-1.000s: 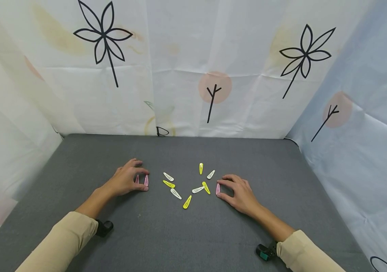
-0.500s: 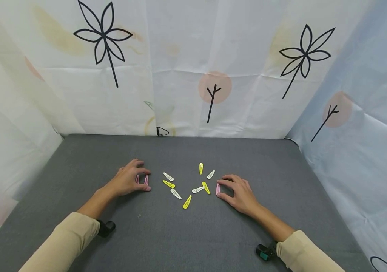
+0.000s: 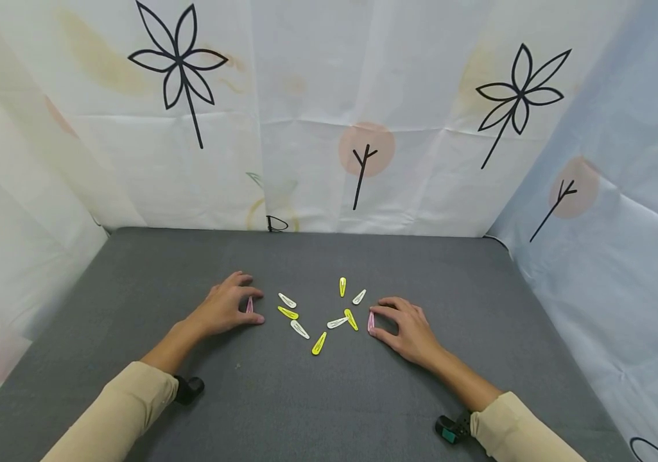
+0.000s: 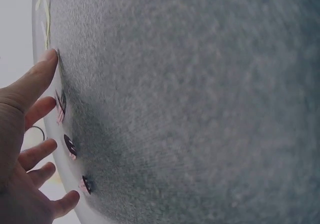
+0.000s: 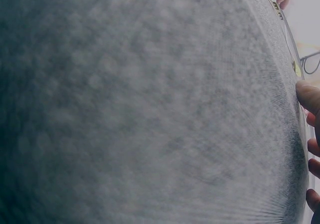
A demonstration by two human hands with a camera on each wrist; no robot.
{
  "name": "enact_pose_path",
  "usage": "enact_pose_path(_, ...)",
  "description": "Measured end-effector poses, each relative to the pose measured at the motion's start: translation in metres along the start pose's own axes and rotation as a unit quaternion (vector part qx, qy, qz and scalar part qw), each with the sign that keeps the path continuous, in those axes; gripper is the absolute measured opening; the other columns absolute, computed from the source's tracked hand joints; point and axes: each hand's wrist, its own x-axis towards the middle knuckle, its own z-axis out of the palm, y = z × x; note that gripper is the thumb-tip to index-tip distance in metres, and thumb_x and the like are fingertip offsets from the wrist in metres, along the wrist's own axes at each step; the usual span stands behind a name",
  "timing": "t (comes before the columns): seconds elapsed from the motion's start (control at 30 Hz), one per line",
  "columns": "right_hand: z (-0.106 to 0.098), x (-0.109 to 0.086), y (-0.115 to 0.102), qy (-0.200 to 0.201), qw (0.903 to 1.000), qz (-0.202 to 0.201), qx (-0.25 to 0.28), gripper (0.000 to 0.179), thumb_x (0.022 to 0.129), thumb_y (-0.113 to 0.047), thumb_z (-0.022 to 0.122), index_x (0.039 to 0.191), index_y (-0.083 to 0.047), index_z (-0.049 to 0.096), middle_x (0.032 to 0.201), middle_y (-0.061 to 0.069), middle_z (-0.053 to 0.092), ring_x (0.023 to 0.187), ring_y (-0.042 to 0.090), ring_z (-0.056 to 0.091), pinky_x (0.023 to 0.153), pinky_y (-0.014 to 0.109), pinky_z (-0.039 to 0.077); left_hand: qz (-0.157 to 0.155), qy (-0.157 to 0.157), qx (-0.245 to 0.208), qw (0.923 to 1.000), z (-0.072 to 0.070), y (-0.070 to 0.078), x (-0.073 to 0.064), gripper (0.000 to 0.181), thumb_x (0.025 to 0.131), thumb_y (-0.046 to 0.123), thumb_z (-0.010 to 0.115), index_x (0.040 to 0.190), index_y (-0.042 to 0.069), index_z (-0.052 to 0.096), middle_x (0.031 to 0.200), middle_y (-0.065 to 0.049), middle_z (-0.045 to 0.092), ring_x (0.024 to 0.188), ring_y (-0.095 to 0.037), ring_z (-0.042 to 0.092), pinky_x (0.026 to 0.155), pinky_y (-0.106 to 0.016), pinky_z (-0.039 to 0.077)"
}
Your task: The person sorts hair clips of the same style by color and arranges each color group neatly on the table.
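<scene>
My left hand (image 3: 225,308) is low over the table with thumb and forefinger apart. A pink snap hair clip (image 3: 250,305) shows in the gap between them. In the left wrist view the fingers are spread, and several pink clips (image 4: 70,146) lie in a row on the cloth beside them. My right hand (image 3: 406,328) holds its thumb and forefinger at the two ends of another pink hair clip (image 3: 371,322). The right wrist view shows that thumb (image 5: 307,95) at the cloth, the clip hidden.
Between the hands lie several white clips (image 3: 300,329) and yellow clips (image 3: 319,343) on the grey cloth-covered table (image 3: 282,404). One white clip touches a yellow clip (image 3: 351,319). A printed white curtain (image 3: 305,160) stands along the table's back and sides.
My left hand has slid a little to the right; the leftmost pink clip seen earlier is now hidden behind it. The right hand and the white and yellow clips stay in place.
</scene>
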Motion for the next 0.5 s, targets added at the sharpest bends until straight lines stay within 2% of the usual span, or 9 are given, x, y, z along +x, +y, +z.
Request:
enact_pose_path(0.23, 0.001, 0.0, 0.0, 0.006, 1.0, -0.001, 0.001, 0.044, 0.083, -0.029, 0.081, 0.122, -0.011, 0.071, 0.127, 0.013, 0.062, 0.124, 0.033, 0.053, 0.099, 0.061, 0.035, 0.004, 0.005, 0.007, 1.0, 0.003, -0.001, -0.002, 0.052, 0.077, 0.038, 0.085, 0.118, 0.008, 0.072, 0.141, -0.026, 0.049, 0.137, -0.045, 0.036, 0.098, -0.073, 0.031)
enact_pose_path(0.5, 0.001, 0.0, 0.001, 0.004, 1.0, -0.001, 0.0, 0.044, 0.083, -0.03, 0.081, 0.122, -0.011, 0.072, 0.126, 0.013, 0.062, 0.124, 0.033, 0.053, 0.098, 0.059, 0.035, -0.008, 0.014, -0.004, 0.9999, 0.001, -0.01, -0.008, 0.056, 0.076, 0.037, 0.086, 0.121, 0.007, 0.071, 0.141, -0.026, 0.05, 0.138, -0.046, 0.035, 0.099, -0.075, 0.028)
